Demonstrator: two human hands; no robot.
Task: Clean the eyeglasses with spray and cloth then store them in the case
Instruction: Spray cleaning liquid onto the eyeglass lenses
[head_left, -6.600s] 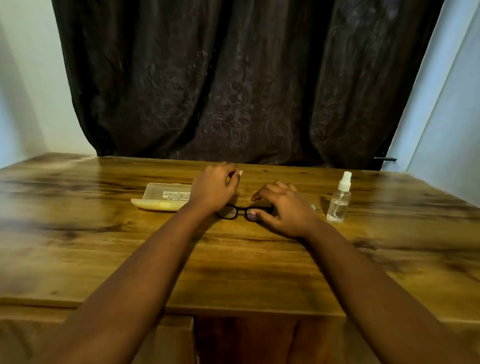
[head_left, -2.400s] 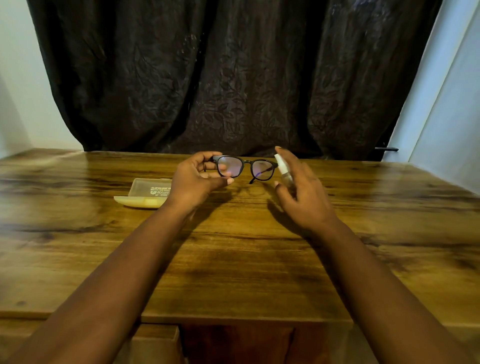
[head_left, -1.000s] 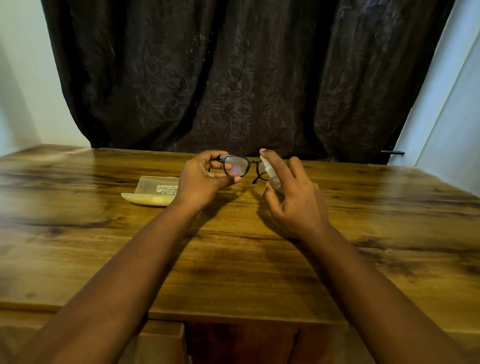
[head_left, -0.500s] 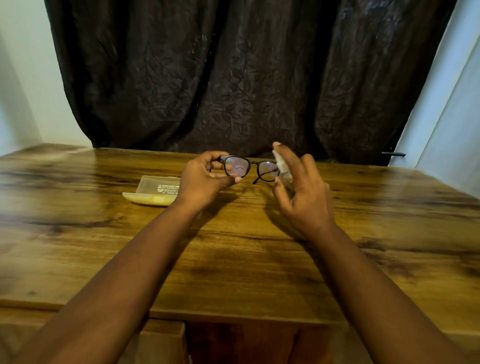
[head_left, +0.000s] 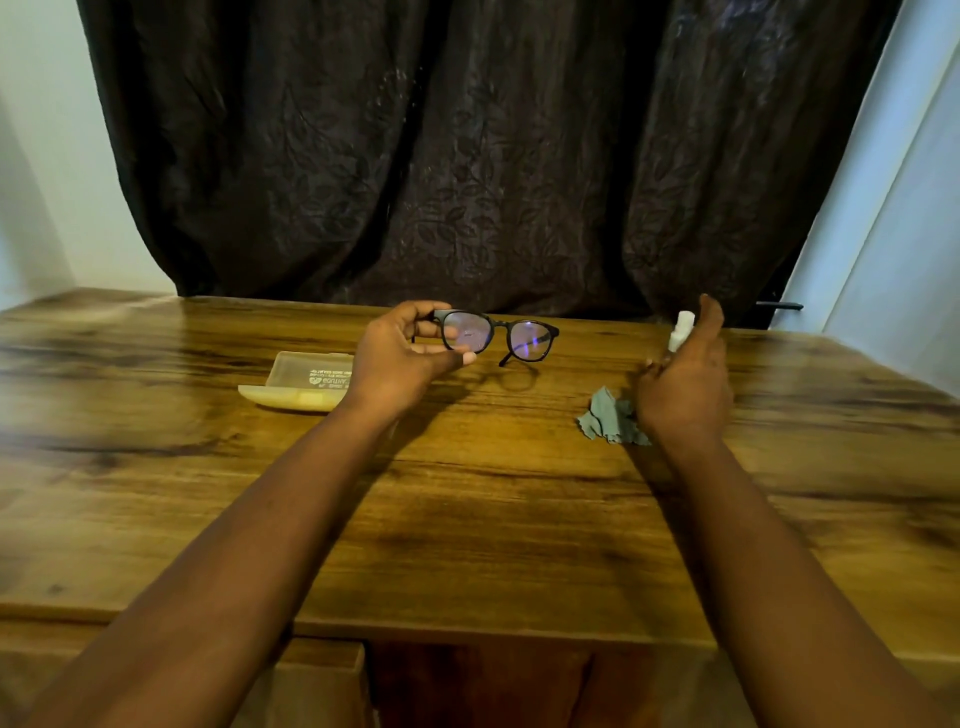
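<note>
**Operator:** Above the far middle of the wooden counter (head_left: 467, 519), clear of its surface, I have the black-rimmed eyeglasses (head_left: 496, 340) up in my left hand (head_left: 402, 358). Thumb and fingers are curled round the left end of the frame, at the hinge; the lenses face me.

**Observer:** How do they feel to handle?

**Operator:** I judge them light and stiff, but the lenses smear and scratch, and the far temple hangs free. I'd hold by rim or hinge, never on the glass.

**Observer:** And the right hand?

**Operator:** My right hand (head_left: 685, 384) is off to the right, fingers wrapped round the small clear spray bottle with the white cap (head_left: 680, 330), index finger raised above it. Smooth plastic, probably slippery if wet.

**Observer:** Cloth? Case?

**Operator:** The crumpled grey-green cloth (head_left: 608, 418) lies on the counter just beside that hand: soft, pinch anywhere. The pale yellow translucent case (head_left: 298, 376) lies open behind my left wrist.
</note>
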